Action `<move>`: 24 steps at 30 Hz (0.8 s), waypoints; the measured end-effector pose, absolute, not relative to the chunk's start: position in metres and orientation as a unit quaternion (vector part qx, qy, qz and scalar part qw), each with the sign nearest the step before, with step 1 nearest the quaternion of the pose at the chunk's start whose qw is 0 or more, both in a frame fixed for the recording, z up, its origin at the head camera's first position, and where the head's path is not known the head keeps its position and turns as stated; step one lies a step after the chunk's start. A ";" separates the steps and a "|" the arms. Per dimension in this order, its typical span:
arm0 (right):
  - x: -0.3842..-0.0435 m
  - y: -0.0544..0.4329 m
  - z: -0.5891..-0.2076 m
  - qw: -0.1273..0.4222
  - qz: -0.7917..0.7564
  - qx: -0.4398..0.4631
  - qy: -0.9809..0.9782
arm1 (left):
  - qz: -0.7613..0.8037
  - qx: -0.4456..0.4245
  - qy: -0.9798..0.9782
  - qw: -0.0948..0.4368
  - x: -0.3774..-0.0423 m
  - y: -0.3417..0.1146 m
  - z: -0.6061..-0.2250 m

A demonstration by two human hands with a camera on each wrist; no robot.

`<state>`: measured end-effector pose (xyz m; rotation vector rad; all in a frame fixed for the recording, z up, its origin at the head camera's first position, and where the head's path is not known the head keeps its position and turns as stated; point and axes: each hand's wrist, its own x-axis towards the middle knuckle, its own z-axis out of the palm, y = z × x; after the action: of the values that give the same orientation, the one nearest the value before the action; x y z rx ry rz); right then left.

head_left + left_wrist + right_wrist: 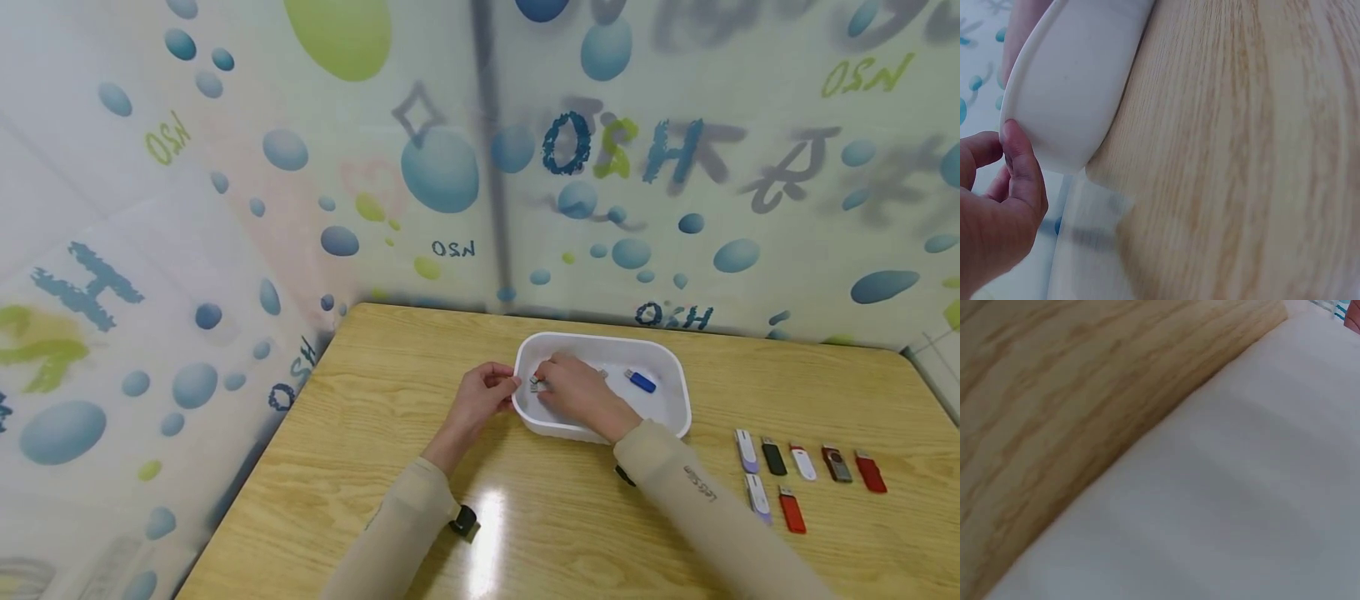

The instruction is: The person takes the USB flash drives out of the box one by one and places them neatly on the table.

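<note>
A white plastic bin [660,408] stands on the wooden table, and my left hand [486,389] pinches its left rim between thumb and fingers. The left wrist view shows this hand [1007,200] at the edge of the bin's wall [1079,81]. My right hand [577,392] reaches down inside the bin, fingertips at small USB sticks [535,385] with metal plugs. Whether those fingers grip one is hidden. A blue USB stick [641,382] lies on the bin floor to the right of this hand. The right wrist view shows mostly the bin's outer wall [1210,506].
On the table [360,467] to the right, several USB sticks lie in two rows. Among them are a black one [773,457], a brown-and-grey one [836,463] and a red one [792,510]. A patterned curtain [450,275] hangs behind and to the left.
</note>
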<state>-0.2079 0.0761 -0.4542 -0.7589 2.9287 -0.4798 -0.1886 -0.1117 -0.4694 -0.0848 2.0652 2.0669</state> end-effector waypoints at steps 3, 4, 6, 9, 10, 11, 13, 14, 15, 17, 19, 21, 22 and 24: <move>-0.208 0.075 -0.455 0.039 -0.158 -0.249 0.955 | 0.702 -0.030 0.702 0.111 -0.189 -0.112 -0.469; -0.208 0.075 -0.456 0.037 -0.158 -0.250 0.954 | 0.703 -0.030 0.701 0.111 -0.189 -0.112 -0.469; -0.208 0.074 -0.456 0.034 -0.157 -0.253 0.954 | 0.705 -0.030 0.700 0.111 -0.189 -0.112 -0.469; -0.207 0.073 -0.456 0.034 -0.155 -0.254 0.954 | 0.706 -0.030 0.699 0.110 -0.189 -0.112 -0.470; -0.207 0.073 -0.456 0.036 -0.153 -0.254 0.954 | 0.705 -0.030 0.700 0.110 -0.189 -0.112 -0.470; -0.207 0.073 -0.456 0.038 -0.151 -0.254 0.954 | 0.704 -0.030 0.701 0.110 -0.189 -0.112 -0.470; -0.207 0.073 -0.456 0.042 -0.147 -0.255 0.955 | 0.701 -0.032 0.703 0.111 -0.189 -0.112 -0.470; -0.207 0.073 -0.456 0.043 -0.146 -0.254 0.955 | 0.700 -0.033 0.704 0.111 -0.189 -0.112 -0.470; -0.207 0.073 -0.456 0.043 -0.144 -0.254 0.955 | 0.700 -0.035 0.704 0.112 -0.189 -0.111 -0.470; -0.207 0.073 -0.457 0.043 -0.145 -0.253 0.956 | 0.700 -0.036 0.705 0.112 -0.188 -0.111 -0.469; -0.206 0.074 -0.456 0.042 -0.151 -0.249 0.956 | 0.700 -0.036 0.705 0.112 -0.188 -0.111 -0.469; -0.205 0.075 -0.454 0.042 -0.161 -0.241 0.956 | 0.701 -0.036 0.703 0.112 -0.188 -0.112 -0.469; -0.205 0.075 -0.452 0.045 -0.170 -0.235 0.956 | 0.701 -0.034 0.704 0.112 -0.188 -0.112 -0.469; -0.204 0.077 -0.447 0.048 -0.187 -0.221 0.956 | 0.702 -0.033 0.702 0.113 -0.188 -0.112 -0.469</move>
<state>-0.2035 0.0770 -0.4470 -0.6737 2.9147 -0.5694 -0.1882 -0.1119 -0.4692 -0.0974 2.0610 2.0593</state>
